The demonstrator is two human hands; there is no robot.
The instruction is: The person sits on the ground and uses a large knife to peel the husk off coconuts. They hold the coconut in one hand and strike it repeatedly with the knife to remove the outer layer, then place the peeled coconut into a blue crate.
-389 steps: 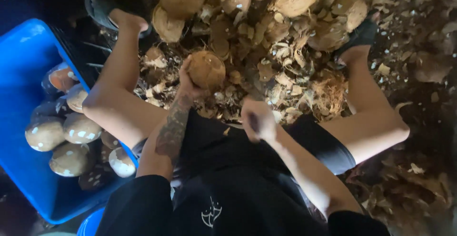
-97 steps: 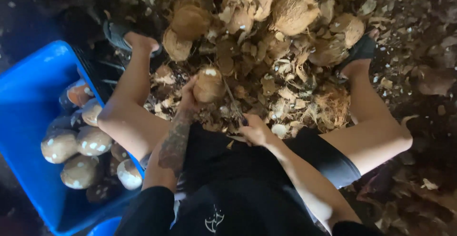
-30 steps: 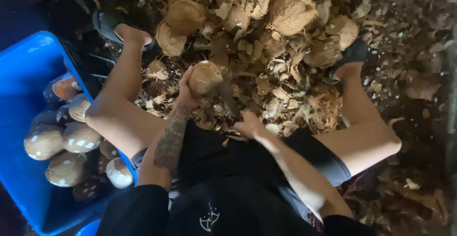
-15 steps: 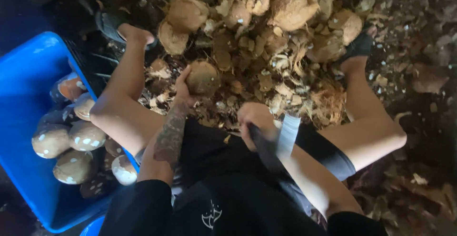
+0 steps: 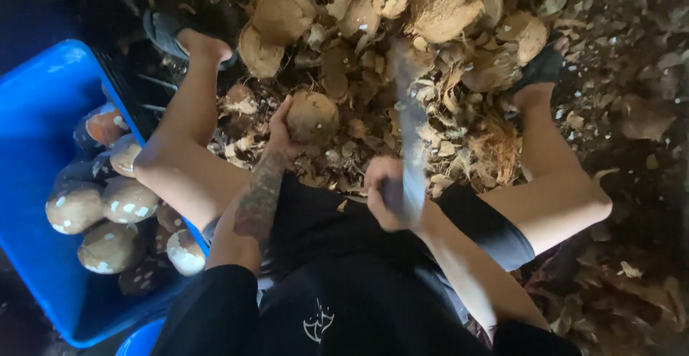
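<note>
Brown, round husked coconut [image 5: 312, 117] gripped from the side by curled left hand [image 5: 278, 135], held above heap of fibrous husk scraps [image 5: 459, 123]. Right hand [image 5: 384, 194] fisted around handle of long motion-blurred blade [image 5: 409, 137], just right of coconut. Further left of coconut, blue plastic tub [image 5: 39, 97] holding peeled coconuts [image 5: 100, 209].

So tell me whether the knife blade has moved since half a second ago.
Yes. The knife blade has swung up from beside the right thigh and now points toward the husk pile, held by the right hand.
</note>
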